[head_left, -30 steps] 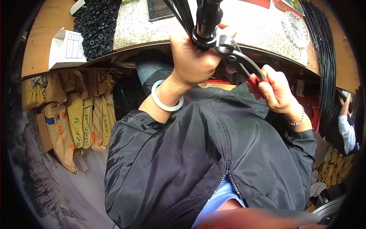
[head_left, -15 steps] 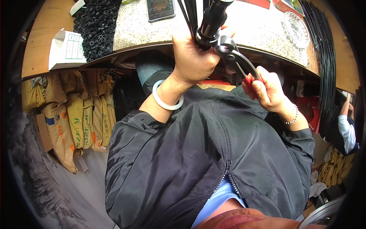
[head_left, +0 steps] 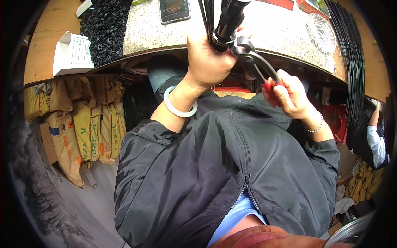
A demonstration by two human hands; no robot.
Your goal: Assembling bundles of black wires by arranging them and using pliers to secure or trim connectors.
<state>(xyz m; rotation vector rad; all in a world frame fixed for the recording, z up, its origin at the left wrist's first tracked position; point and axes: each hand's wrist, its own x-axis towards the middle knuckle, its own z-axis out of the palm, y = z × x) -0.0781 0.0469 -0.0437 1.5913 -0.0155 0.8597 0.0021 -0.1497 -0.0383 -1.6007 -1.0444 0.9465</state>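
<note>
My left hand (head_left: 211, 62) is closed around a black umbrella frame (head_left: 228, 22), a thick ringed shaft with thin rods beside it, tilted over the front edge of the table. In my right hand (head_left: 290, 96) are pincers (head_left: 251, 58) with dark metal jaws and red grips, the fingers wrapped round both handles. The rounded jaws are up against the lower end of the frame, next to my left hand. Whatever lies between the jaws is too small or hidden to make out.
On the speckled tabletop (head_left: 153, 39) lie a phone (head_left: 175, 10) and a clear glass dish (head_left: 320, 33). A heap of small black parts (head_left: 105, 31) and a white box (head_left: 73, 54) sit left. Long black rods (head_left: 351, 62) overhang the right edge. Another person's sleeve (head_left: 375, 144) shows far right.
The umbrella frame and the pincers have shifted slightly left together. My left wrist has moved a little left too, and both grips are kept.
</note>
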